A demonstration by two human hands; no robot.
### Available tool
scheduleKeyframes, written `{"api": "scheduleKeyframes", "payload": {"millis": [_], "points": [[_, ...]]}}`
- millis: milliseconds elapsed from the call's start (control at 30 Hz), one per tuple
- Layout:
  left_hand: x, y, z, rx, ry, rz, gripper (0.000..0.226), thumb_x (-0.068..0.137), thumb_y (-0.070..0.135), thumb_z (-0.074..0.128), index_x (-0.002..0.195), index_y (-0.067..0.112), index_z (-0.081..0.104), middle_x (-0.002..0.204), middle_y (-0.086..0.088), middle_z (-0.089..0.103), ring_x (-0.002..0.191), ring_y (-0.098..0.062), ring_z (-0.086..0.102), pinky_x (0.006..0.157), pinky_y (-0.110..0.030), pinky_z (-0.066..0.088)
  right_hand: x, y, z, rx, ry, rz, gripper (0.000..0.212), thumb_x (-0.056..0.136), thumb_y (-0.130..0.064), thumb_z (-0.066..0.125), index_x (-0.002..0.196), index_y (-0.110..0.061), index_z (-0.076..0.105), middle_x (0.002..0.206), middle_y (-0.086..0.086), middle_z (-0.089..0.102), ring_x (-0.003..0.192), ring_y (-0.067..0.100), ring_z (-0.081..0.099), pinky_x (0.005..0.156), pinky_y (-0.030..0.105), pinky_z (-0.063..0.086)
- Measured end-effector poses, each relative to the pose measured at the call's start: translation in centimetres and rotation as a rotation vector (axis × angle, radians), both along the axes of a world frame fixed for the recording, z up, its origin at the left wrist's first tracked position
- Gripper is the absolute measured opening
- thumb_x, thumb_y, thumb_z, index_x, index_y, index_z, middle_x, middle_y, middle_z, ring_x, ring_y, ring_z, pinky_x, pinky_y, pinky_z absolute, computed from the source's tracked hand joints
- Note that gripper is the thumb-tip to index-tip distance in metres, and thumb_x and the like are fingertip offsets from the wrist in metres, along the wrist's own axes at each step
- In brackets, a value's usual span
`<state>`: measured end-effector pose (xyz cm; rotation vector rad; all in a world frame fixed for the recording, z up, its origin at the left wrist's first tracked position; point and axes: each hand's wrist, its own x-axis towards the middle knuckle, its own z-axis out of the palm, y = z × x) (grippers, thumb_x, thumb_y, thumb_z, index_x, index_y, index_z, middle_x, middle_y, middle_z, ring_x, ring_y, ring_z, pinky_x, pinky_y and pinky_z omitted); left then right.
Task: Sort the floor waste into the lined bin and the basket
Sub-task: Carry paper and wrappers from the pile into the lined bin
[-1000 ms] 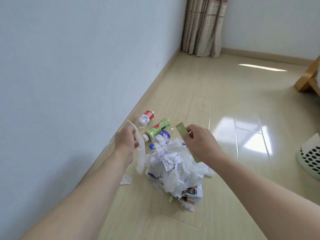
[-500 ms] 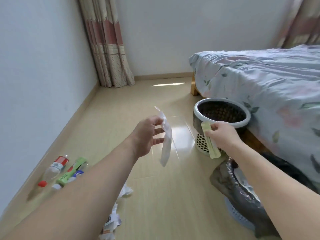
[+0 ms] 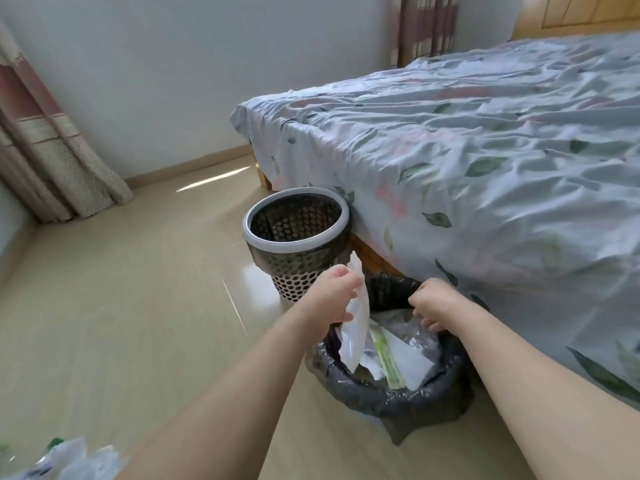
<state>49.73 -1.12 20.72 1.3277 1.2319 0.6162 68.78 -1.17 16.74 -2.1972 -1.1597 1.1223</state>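
Pale wood-look floor, glossy, runs out to the left of & beyond both hands; bright streak of light on it far ahead, near the skirting. Plain white wall straight ahead, w/ tan skirting board along its foot. Curtain hangs far left, beige w/ dots & reddish bands, hem touching floor. 2nd curtain top centre-right, striped, behind the bed. Bed fills the right side, beyond & right of the hands: pale blue sheet, green leaf & pink print, rumpled, draped over the edge. Wooden frame shows under sheet. Wood headboard top right corner.
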Motion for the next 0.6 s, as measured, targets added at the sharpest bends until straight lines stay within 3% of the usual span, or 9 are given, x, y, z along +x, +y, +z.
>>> {"api": "scheduleKeyframes", "payload": {"millis": [67, 133, 200, 267, 367, 467, 600], "points": [[1.9, 0.3, -1.9, 0.083, 0.147, -0.102, 0.016, 0.096, 0.028, 0.049, 0.095, 0.013, 0.054, 0.090, -0.004, 0.050, 0.082, -0.018, 0.051, 0.077, -0.034, 0.050, 1.8, 1.1, -0.5, 0.093, -0.029, -0.037, 0.029, 0.077, -0.013, 0.044, 0.101, -0.005, 0.058, 0.080, 0.017, 0.064, 0.059, 0.027, 0.053, 0.052, 0.030, 0.044], [3.4, 0.7, -4.0, 0.201, 0.372, -0.259, 0.019, 0.097, 0.029, 0.048, 0.105, 0.014, 0.058, 0.093, 0.001, 0.056, 0.078, -0.014, 0.053, 0.073, -0.031, 0.048, 2.6, 2.1, -0.6, 0.161, -0.040, -0.033, 0.026, 0.078, -0.017, 0.044, 0.096, -0.004, 0.059, 0.080, 0.013, 0.057, 0.061, 0.025, 0.048, 0.052, 0.030, 0.038], [4.2, 1.1, -6.1, 0.229, 0.612, -0.424, 0.026, 0.096, 0.027, 0.047, 0.120, 0.021, 0.057, 0.123, 0.000, 0.054, 0.100, -0.017, 0.059, 0.087, -0.034, 0.051, 2.2, 2.4, -0.6, 0.193, -0.064, 0.046, 0.019, 0.082, -0.019, 0.045, 0.082, -0.007, 0.060, 0.078, 0.012, 0.056, 0.067, 0.026, 0.051, 0.059, 0.034, 0.042], [4.4, 1.3, -8.0, 0.187, 0.814, -0.543, 0.039, 0.095, 0.024, 0.047, 0.134, 0.026, 0.048, 0.144, 0.000, 0.037, 0.121, -0.025, 0.050, 0.100, -0.038, 0.045, 1.2, 2.0, -0.9, 0.169, -0.112, 0.186, 0.020, 0.084, -0.015, 0.046, 0.082, -0.008, 0.065, 0.078, 0.009, 0.060, 0.072, 0.026, 0.057, 0.063, 0.032, 0.046], [4.9, 1.6, -10.2, 0.163, 0.998, -0.610, 0.054, 0.092, 0.026, 0.051, 0.143, 0.025, 0.036, 0.147, -0.003, 0.031, 0.130, -0.031, 0.039, 0.105, -0.045, 0.038, 0.1, 1.7, -2.9, 0.006, -0.208, 0.414, 0.021, 0.084, -0.007, 0.048, 0.088, -0.009, 0.069, 0.080, 0.005, 0.061, 0.078, 0.024, 0.060, 0.066, 0.025, 0.047], [5.6, 2.3, -12.3, 0.116, 1.111, -0.621, 0.070, 0.084, 0.037, 0.060, 0.145, 0.017, 0.032, 0.144, -0.007, 0.035, 0.132, -0.032, 0.039, 0.105, -0.046, 0.039, -0.4, 1.1, -5.5, -0.180, -0.276, 0.514, 0.018, 0.084, -0.007, 0.044, 0.084, -0.010, 0.062, 0.080, 0.005, 0.055, 0.079, 0.024, 0.055, 0.071, 0.027, 0.045], [6.7, 3.3, -15.3, 0.060, 1.285, -0.796, 0.077, 0.084, 0.050, 0.056, 0.149, 0.019, 0.027, 0.152, -0.004, 0.032, 0.142, -0.027, 0.029, 0.112, -0.050, 0.028, -0.4, 1.1, -7.9, -0.326, -0.329, 0.596, 0.031, 0.088, -0.010, 0.040, 0.112, -0.008, 0.060, 0.108, 0.011, 0.060, 0.096, 0.027, 0.056, 0.088, 0.035, 0.047]]}}
